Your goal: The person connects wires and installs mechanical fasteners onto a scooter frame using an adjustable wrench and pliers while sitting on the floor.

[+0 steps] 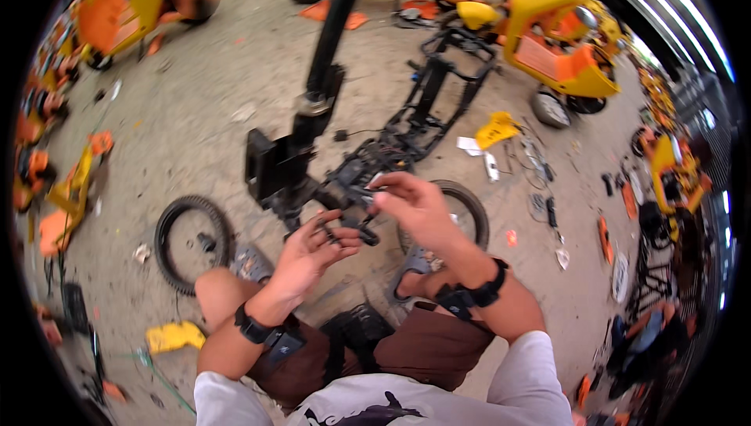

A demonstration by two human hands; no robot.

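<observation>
Black and small, a metal part [344, 232] sits between both hands, just in front of the person's knees and above the concrete floor [195, 105]. The left hand [313, 250] lies palm up with curled fingers, and the part rests on its fingertips. The right hand [411, 203] pinches the other end, near a dark plastic connector [368, 237]. I judge the part light and stiff, perhaps greasy, so a pinch at both ends suits it best. Just behind stands the stripped black scooter frame [407, 125] with its steering column [328, 43]. A loose black tyre [192, 242] lies to the left.
</observation>
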